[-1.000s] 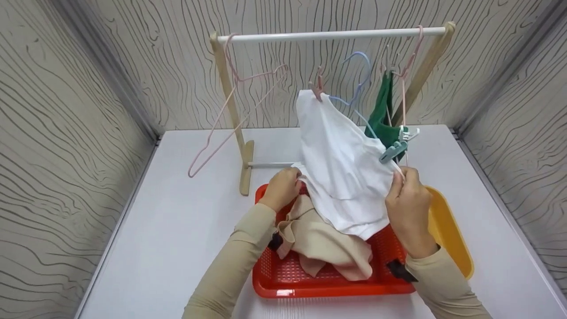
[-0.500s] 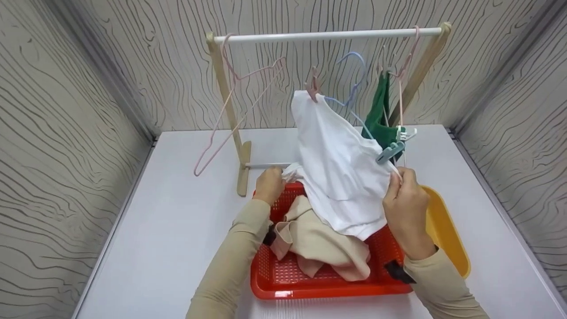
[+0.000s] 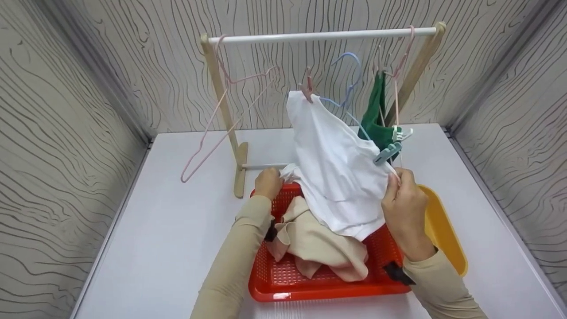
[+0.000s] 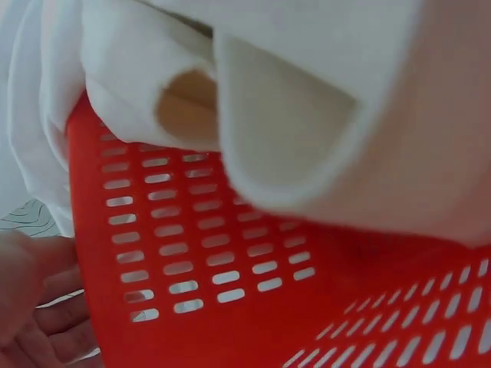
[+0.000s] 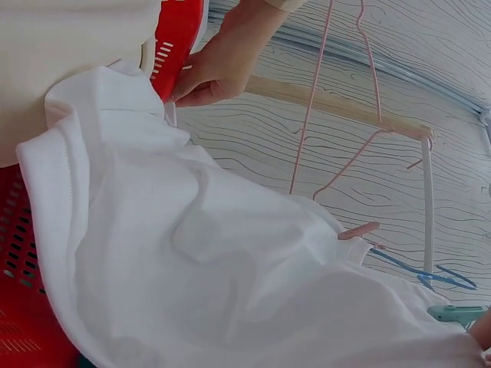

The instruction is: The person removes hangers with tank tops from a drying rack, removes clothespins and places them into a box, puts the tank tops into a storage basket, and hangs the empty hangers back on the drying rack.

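Note:
A white cloth garment [image 3: 336, 173] hangs from a blue hanger [image 3: 350, 89]. A pink clothespin [image 3: 307, 91] clips its upper left corner, and a teal clothespin [image 3: 388, 153] clips the right side. My left hand [image 3: 269, 183] pinches a bunched part of the garment at its left edge, beside the red basket's back left corner; in the right wrist view that left hand [image 5: 215, 73] shows behind the cloth. With thumb and fingers, my right hand [image 3: 405, 204] grips the garment's right edge just below the teal clothespin. The hanger's hook is lower than the rack's bar in the head view.
Beneath the garment, a red basket [image 3: 328, 294] holds a crumpled beige garment [image 3: 325, 248]. A yellow basket [image 3: 445, 235] stands to its right. Behind, a rack with a white bar [image 3: 319, 36] carries a pink hanger [image 3: 207, 128] at left and a clipped green cloth [image 3: 374, 126] at right.
My left hand has moved left from the garment, drawing its bunched edge outward past the basket's back corner. My right hand keeps its grip in nearly the same place.

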`<state>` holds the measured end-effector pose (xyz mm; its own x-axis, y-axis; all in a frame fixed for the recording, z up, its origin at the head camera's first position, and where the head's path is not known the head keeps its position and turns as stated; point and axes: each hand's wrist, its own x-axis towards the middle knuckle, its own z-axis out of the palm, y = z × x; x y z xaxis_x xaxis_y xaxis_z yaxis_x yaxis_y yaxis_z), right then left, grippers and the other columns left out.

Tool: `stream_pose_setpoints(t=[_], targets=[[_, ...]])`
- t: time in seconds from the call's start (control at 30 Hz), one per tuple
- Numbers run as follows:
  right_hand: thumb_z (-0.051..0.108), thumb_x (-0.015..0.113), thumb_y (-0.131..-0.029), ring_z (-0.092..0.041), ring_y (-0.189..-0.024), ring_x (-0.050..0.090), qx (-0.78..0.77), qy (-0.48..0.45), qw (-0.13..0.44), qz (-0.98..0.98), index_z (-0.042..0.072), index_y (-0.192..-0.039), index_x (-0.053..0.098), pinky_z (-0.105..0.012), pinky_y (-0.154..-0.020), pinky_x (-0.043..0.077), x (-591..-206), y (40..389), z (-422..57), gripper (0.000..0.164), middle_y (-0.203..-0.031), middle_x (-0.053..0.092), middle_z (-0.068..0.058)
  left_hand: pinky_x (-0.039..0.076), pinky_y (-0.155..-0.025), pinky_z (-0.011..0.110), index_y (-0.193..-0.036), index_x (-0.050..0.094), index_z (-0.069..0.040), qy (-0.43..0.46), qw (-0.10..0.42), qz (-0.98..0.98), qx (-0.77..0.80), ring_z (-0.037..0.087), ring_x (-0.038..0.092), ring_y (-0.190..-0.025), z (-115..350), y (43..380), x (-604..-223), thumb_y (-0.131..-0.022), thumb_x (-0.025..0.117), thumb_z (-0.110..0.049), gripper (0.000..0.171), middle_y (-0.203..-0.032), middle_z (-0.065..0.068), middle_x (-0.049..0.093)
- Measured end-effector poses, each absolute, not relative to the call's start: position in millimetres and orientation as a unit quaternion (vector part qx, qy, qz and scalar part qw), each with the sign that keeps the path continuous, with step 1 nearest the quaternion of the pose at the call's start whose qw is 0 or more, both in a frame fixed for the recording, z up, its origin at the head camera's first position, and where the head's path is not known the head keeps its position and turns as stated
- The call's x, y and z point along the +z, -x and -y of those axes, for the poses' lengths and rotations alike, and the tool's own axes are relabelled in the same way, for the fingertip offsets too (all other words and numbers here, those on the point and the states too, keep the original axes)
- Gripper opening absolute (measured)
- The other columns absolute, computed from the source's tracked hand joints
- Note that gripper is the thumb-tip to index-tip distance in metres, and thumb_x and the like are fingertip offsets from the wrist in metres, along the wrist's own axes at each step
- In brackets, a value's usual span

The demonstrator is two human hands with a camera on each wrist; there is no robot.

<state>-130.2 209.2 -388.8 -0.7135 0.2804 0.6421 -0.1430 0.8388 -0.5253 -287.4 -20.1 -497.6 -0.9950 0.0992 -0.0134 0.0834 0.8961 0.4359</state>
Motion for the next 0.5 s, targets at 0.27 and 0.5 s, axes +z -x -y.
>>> stream_pose_setpoints(t=[0.27,0.5], targets=[[-0.005,0.056,-0.09,-0.032,-0.047,0.044,0.281,0.008,0.415,0.865,-0.015,-0.093,0.053,-0.026,-0.045,0.034,-392.1,132.7,-209.9,0.012,-0.057,0.047,-0.021,0.059,-0.076,0.045,-0.091,0.071,0.002,-0.031,0.008,-0.971,0.239,0.033,0.071,-0.091,18.2,283.0,-498.2,-0.094,0.055,-0.007,0.019,-0.094,0.02,0.073],[-0.002,0.056,-0.092,-0.024,-0.045,0.041,0.287,0.022,0.393,0.873,-0.015,-0.096,0.054,-0.013,-0.048,0.032,-390.2,130.3,-212.8,0.014,-0.056,0.047,-0.019,0.059,-0.074,0.045,-0.097,0.066,0.004,-0.052,-0.053,-0.958,0.278,0.036,0.071,-0.088,17.8,283.2,-494.0,-0.095,0.054,-0.008,0.017,-0.093,0.022,0.073]])
